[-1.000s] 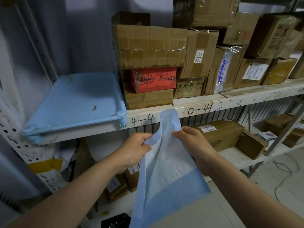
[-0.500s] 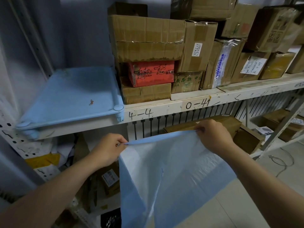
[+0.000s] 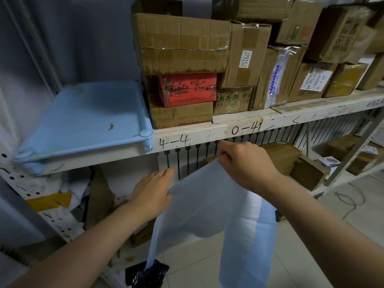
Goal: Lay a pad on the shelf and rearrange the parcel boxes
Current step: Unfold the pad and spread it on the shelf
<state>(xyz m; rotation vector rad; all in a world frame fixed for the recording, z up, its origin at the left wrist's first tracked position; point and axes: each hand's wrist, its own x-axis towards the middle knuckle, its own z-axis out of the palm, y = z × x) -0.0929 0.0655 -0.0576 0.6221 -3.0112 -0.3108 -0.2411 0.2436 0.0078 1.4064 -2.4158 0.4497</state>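
Since a moment ago, the left hand has let go of the top edge of the blue pad. Its fingers are now out straight and flat, with the tips resting near the pad's left edge. Before, both hands pulled the top edge tight between them. Now only one corner is held up.

The right hand pinches that top corner between thumb and curled fingers. It has moved up a bit, close under the front lip of the shelf, where "4-4" and "0-41" are written in black pen. The pad hangs down from this pinch. It droops in soft folds in front of the person, well below the shelf, and its low end hangs over the floor tiles. One long strip of it falls down on the left, to just above a black crinkly thing on the floor.

Up on the shelf, at the left, sits a light blue plastic tray with a small brown mark on it. Just to its right the parcel boxes are piled. A big brown box sits on top of a red box, and the red box sits on a flat brown box. Next to them stands a tall box with a white label that reads J79152. More brown boxes fill the shelf to the right.

Under the shelf, more boxes rest on a lower level.
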